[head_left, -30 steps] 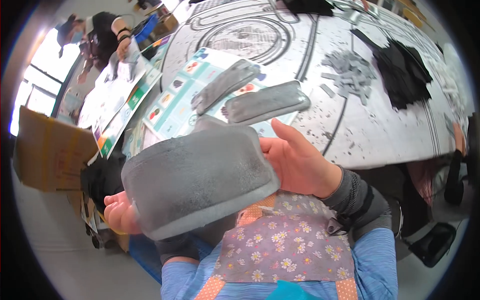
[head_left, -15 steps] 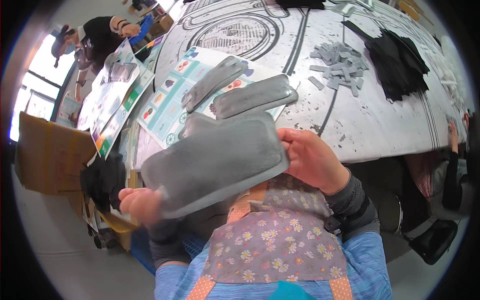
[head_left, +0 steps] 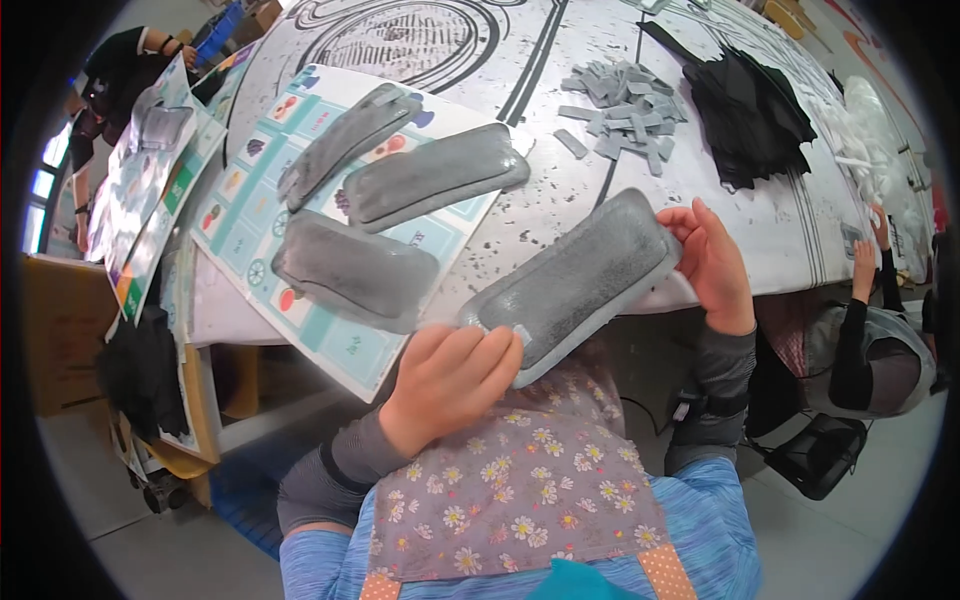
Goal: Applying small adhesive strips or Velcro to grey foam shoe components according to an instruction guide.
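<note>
1. Gripping the near left end of a gray pad (head_left: pixel 575 285) with the left hand (head_left: pixel 450 380), fingers bent and clamped on that end, probably to anchor it.
2. Steadying the far right end with the right hand (head_left: pixel 712 268), fingers partly curled at the edge; impossible to judge whether pinching the rim or merely propping it.
3. Holding the pad aslant before the apron (head_left: pixel 530 490), across the near edge of the surface (head_left: pixel 545 190), broad face upward, likely for a clear look with both ends supported.
4. Showing a pale patch (head_left: pixel 522 335) beside the left fingertips, too small to identify.
5. Noting three similar pads (head_left: pixel 440 180) on a printed sheet (head_left: pixel 255 210) at left, perhaps laid there to avoid the speckled surface.
6. Seeing gray strips (head_left: pixel 625 110) heaped beside bundled black straps (head_left: pixel 745 120) farther back, seemingly grouped by kind.
</note>
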`<state>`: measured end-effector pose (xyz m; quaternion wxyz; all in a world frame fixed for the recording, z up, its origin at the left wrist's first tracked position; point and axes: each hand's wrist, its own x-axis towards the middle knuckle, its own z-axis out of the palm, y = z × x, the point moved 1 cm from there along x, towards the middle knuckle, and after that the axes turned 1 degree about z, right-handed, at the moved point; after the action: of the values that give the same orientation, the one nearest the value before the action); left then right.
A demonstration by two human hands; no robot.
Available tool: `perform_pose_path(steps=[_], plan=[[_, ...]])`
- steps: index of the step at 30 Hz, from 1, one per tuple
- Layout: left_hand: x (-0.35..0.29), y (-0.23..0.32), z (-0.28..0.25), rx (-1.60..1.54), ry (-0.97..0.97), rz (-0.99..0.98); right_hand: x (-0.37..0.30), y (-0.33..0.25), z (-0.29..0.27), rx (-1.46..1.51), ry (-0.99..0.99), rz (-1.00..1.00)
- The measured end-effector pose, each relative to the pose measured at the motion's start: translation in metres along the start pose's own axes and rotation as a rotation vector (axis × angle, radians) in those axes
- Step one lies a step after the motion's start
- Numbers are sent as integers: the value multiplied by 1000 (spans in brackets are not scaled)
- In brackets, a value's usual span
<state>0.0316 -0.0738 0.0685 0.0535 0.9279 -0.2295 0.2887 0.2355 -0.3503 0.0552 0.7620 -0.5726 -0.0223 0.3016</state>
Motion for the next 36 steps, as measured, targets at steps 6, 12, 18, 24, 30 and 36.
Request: perform_pose_path(steps=[6,12,18,24,30,36], plan=[[13,-1,33,-56,-139,-218,66,-52,0,-1183,161,-419],[14,2,29,12,-167,-273,167,-29,46,-1733,4,-730],[8,5,36,44,-169,-355,197,-15,48,-1634,-225,-602],[-14,0,38,64,-49,-324,138,-50,46,-1301,-309,-660],[-28,-2,43,72,-5,-327,58,-71,5,-1078,-168,-353],[-16,3,46,8,-108,-277,16,-46,-27,-775,-68,-105]])
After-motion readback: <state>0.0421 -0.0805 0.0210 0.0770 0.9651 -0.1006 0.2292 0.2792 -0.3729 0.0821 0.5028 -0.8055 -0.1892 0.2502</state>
